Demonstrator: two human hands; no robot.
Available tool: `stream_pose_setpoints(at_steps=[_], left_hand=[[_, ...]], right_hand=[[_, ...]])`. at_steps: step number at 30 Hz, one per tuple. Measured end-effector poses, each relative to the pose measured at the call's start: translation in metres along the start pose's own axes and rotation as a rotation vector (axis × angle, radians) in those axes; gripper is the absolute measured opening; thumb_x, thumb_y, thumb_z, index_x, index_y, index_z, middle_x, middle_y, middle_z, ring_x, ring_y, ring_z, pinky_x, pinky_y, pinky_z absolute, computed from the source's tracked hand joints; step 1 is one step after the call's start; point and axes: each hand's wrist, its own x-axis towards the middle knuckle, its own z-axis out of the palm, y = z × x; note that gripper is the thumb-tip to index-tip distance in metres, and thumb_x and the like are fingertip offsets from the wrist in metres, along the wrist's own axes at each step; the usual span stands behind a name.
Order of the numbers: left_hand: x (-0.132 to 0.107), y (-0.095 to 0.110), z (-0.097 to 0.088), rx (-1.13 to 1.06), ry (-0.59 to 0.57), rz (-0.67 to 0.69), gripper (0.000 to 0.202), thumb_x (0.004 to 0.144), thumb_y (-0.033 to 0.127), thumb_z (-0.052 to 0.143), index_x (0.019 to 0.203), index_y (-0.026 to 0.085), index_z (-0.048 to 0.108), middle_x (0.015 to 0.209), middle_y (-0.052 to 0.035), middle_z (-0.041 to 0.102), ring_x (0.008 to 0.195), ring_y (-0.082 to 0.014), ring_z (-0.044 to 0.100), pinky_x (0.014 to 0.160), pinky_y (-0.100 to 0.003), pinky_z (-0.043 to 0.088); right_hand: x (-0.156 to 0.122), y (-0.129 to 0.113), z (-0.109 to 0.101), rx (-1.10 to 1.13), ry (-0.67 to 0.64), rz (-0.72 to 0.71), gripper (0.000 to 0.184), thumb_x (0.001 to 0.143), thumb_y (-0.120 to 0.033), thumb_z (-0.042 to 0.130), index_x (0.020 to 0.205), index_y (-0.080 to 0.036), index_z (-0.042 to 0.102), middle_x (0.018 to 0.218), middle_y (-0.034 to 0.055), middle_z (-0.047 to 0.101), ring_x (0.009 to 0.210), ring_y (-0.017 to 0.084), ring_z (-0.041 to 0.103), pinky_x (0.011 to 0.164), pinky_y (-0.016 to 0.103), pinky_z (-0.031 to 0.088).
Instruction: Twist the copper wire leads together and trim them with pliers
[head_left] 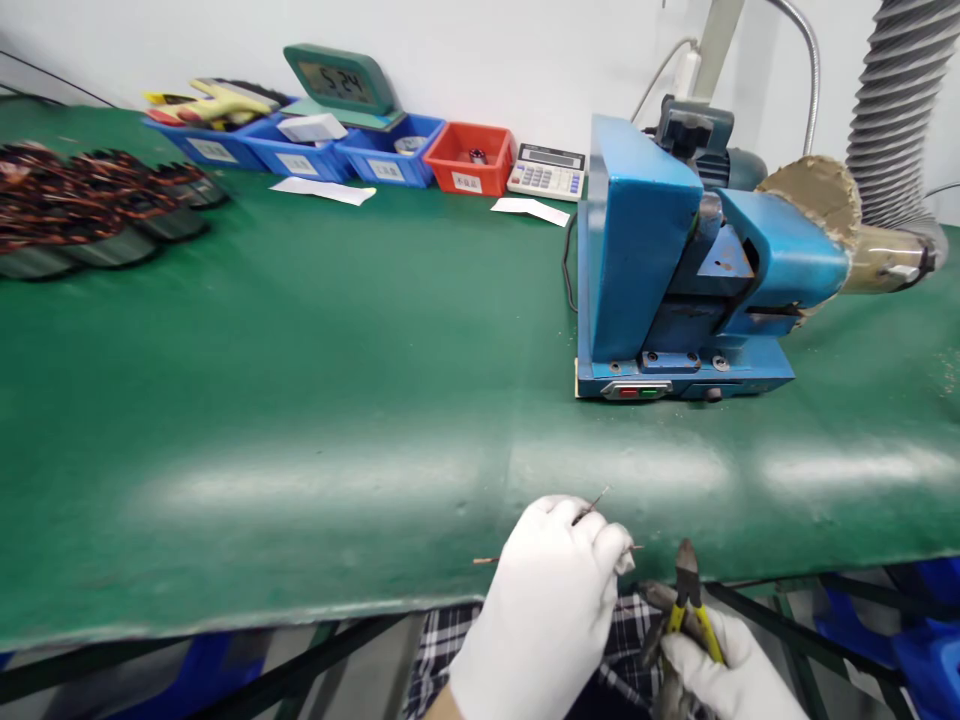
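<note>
My left hand point(555, 590), in a white glove, is closed over a part that its fingers and back mostly cover. Thin wire ends point(486, 561) poke out on several sides of the fist; the part's body is hidden. Lower right, my right hand point(731, 665), also gloved in white, grips diagonal cutters point(688, 580) with yellow handles. Their dark jaws point up, near the bench edge. A second dark, blurred metal shape point(660, 605) shows beside the cutters; I cannot tell whether it is another tool. The two hands are apart, my left one farther over the bench.
A blue machine point(645, 240) with red and green buttons stands on the green bench point(337, 370), joined to a grey hose point(900, 100). Copper-wound stators point(105, 210) lie far left. Along the wall stand blue bins point(386, 150), a red bin point(469, 160), a clock point(341, 78) and a calculator point(547, 172).
</note>
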Motion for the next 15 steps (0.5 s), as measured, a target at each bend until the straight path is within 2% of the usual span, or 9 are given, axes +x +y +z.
stream_pose_setpoints(at_steps=[3, 6, 8, 11, 15], left_hand=[[-0.001, -0.001, 0.003, -0.008, -0.017, 0.006, 0.024, 0.069, 0.005, 0.046, 0.082, 0.022, 0.057, 0.081, -0.0012, 0.059, 0.084, -0.0221, 0.051, 0.078, -0.04, 0.042], [-0.001, -0.001, 0.001, -0.01, -0.009, 0.007, 0.024, 0.068, 0.004, 0.046, 0.08, 0.021, 0.057, 0.079, -0.0014, 0.059, 0.083, -0.0214, 0.051, 0.076, -0.039, 0.041], [0.0, 0.0, 0.0, -0.001, -0.004, 0.011, 0.023, 0.068, 0.004, 0.046, 0.078, 0.021, 0.057, 0.078, -0.0016, 0.058, 0.081, -0.0207, 0.05, 0.074, -0.038, 0.041], [0.001, 0.0, -0.001, 0.022, -0.033, 0.013, 0.021, 0.069, 0.006, 0.046, 0.078, 0.021, 0.057, 0.077, -0.002, 0.057, 0.078, -0.0203, 0.048, 0.073, -0.038, 0.041], [0.001, 0.001, -0.002, 0.046, -0.071, 0.002, 0.024, 0.072, 0.009, 0.047, 0.088, 0.023, 0.059, 0.079, -0.0019, 0.056, 0.083, -0.0215, 0.049, 0.078, -0.04, 0.043]], right_hand=[[-0.001, -0.002, -0.002, 0.044, 0.008, 0.022, 0.066, 0.052, -0.066, 0.077, 0.092, -0.014, 0.068, 0.089, 0.0111, 0.07, 0.094, 0.028, 0.062, 0.089, 0.038, 0.048], [-0.003, -0.011, -0.005, -0.054, -0.072, 0.001, 0.06, 0.06, -0.064, 0.073, 0.092, -0.013, 0.069, 0.093, 0.0121, 0.069, 0.09, 0.029, 0.063, 0.088, 0.039, 0.048], [-0.005, -0.02, -0.006, -0.183, -0.083, -0.035, 0.055, 0.067, -0.061, 0.066, 0.093, -0.013, 0.07, 0.091, 0.012, 0.069, 0.095, 0.03, 0.061, 0.091, 0.04, 0.046], [-0.007, -0.033, -0.004, -0.41, -0.018, -0.104, 0.052, 0.077, -0.055, 0.055, 0.108, -0.015, 0.066, 0.104, 0.0128, 0.066, 0.106, 0.03, 0.057, 0.097, 0.039, 0.042], [-0.01, -0.045, 0.0, -0.773, 0.051, -0.151, 0.045, 0.081, -0.045, 0.05, 0.113, -0.018, 0.064, 0.113, 0.014, 0.063, 0.11, 0.03, 0.055, 0.099, 0.038, 0.041]])
